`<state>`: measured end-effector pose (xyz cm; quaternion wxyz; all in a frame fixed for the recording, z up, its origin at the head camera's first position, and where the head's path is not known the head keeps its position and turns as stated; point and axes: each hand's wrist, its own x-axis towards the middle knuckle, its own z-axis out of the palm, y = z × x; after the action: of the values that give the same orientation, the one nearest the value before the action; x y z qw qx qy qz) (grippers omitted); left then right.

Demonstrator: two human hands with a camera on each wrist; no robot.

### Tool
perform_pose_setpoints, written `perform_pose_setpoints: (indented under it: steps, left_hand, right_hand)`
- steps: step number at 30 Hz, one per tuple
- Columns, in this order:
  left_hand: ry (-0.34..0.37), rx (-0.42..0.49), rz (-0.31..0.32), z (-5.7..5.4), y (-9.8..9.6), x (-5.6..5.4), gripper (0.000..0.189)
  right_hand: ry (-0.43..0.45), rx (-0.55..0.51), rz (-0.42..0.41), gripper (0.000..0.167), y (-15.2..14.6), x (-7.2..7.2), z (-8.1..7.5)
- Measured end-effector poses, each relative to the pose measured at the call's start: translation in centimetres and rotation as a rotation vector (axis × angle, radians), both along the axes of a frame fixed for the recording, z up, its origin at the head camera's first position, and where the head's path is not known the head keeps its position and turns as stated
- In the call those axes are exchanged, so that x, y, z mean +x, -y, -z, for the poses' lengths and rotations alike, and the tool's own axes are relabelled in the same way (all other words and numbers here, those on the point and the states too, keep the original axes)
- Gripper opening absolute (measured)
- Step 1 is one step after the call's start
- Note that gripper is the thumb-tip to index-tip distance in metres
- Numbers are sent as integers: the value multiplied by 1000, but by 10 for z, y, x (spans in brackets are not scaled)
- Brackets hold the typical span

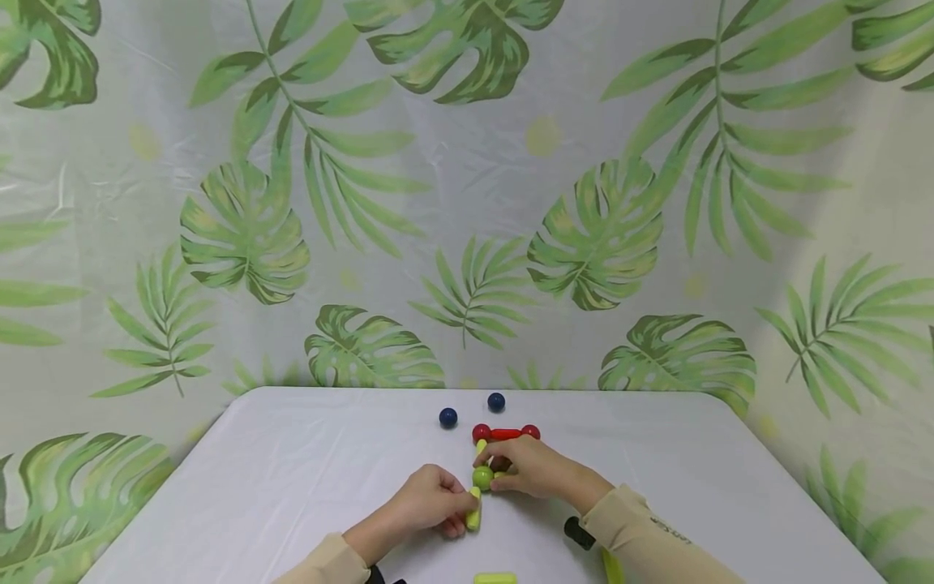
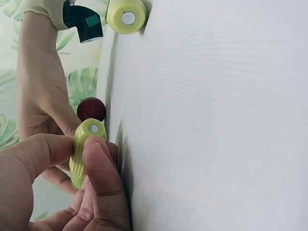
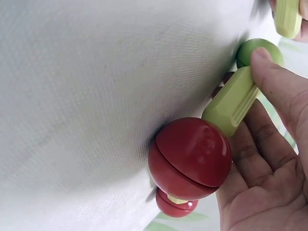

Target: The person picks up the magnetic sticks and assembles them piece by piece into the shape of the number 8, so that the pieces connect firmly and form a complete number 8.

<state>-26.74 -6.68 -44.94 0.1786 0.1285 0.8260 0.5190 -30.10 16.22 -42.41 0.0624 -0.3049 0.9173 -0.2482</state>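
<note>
In the head view my left hand (image 1: 438, 499) pinches a yellow-green stick (image 1: 473, 513) between thumb and fingers; its silver end shows in the left wrist view. Just beyond, my right hand (image 1: 536, 469) holds a green ball (image 1: 482, 478), its thumb at the joint with another yellow-green stick (image 3: 232, 98). That stick reaches towards a large red ball (image 3: 190, 159) in the right wrist view. In the head view a yellow-green stick (image 1: 481, 447) lies between the green ball and a red ball (image 1: 481, 433). A red stick (image 1: 505, 434) runs from there to another red ball (image 1: 530, 431).
Two dark blue balls (image 1: 448, 418) lie near the table's far edge. A loose yellow-green stick (image 1: 494, 578) is at the near edge, and a yellow-green piece (image 1: 613, 566) shows beside the right forearm. A leaf-print curtain (image 1: 467, 203) hangs behind the white table (image 1: 292, 454).
</note>
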Motion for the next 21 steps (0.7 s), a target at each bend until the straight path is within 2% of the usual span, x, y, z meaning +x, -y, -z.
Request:
perform_pose_setpoints:
  steps: [7,14,21]
  left_hand:
    - [51,22,-21,3,-6,-4,18]
    - [60,62,-27,6,-12,-4,18]
    - [89,69,-30,4,-14,-4,19]
  right_hand:
    - [-4,4,-5,33,0,0,0]
    - [-18,2,-21,32,-1,0,1]
    - [-22,1,-14,30,-1,1,2]
